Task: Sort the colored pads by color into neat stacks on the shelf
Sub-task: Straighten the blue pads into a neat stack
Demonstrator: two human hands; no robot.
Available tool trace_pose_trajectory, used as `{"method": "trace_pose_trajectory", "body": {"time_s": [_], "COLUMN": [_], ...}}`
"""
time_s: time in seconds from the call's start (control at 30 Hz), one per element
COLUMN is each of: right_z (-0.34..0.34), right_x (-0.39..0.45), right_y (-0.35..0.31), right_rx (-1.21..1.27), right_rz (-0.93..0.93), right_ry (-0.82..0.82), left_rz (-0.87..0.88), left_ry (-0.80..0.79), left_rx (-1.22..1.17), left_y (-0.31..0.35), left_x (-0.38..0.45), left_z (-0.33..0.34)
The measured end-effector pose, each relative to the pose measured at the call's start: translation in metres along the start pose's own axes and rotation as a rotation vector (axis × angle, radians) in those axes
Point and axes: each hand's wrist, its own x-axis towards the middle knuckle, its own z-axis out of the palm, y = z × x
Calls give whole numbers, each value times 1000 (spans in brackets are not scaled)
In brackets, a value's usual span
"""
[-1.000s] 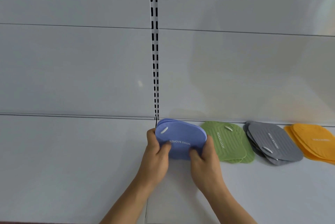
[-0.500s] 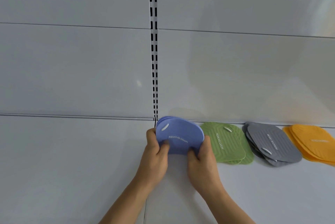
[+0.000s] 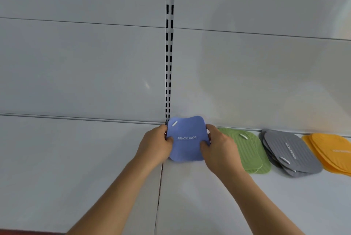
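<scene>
Your left hand [image 3: 154,144] grips the left edge of the blue rounded-square silicone pads [image 3: 187,146], thumb curled over the top face beside the printed words "REMOVE ODOR" and the fingers tucked behind the edge. Your right hand [image 3: 218,148] grips the opposite edge the same way, thumb pressing on the front near the lower right corner and fingers wrapped round the side. Both hands are closed on the blue pads, which stand at the back of the white shelf [image 3: 266,206], just right of the slotted upright rail [image 3: 169,54]; whether their lower edge touches the shelf you cannot tell. Just to your right lies the green ribbed pad stack [image 3: 248,151], partly behind your right hand, then the grey ribbed pad stack [image 3: 290,154], fanned unevenly, then the orange pad stack [image 3: 330,152] at the frame's edge.
</scene>
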Motion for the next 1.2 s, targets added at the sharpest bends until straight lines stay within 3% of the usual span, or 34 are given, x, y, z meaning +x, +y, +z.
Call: {"method": "trace_pose_trajectory", "body": {"time_s": [0.4,0.5,0.67,0.93,1.2], "right_z": [25,17,7,10,13], "right_x": [-9,-19,-26,-17,-16], "right_y": [14,19,39,56,62], "right_rx": [-494,-489,-463,-428,-417], "right_rz": [-165,-223,-400,-440,-472], "right_ry": [122,158,59,60,94], "left_rz": [208,334,418,589,607], "left_ry": [178,168,61,181,129], "left_rx": [315,432,473,567,624], "left_y": [-11,-22,-33,-42,-45], "left_x": [-10,-22,-26,-15,-13], "left_z": [17,18,10,11,5]}}
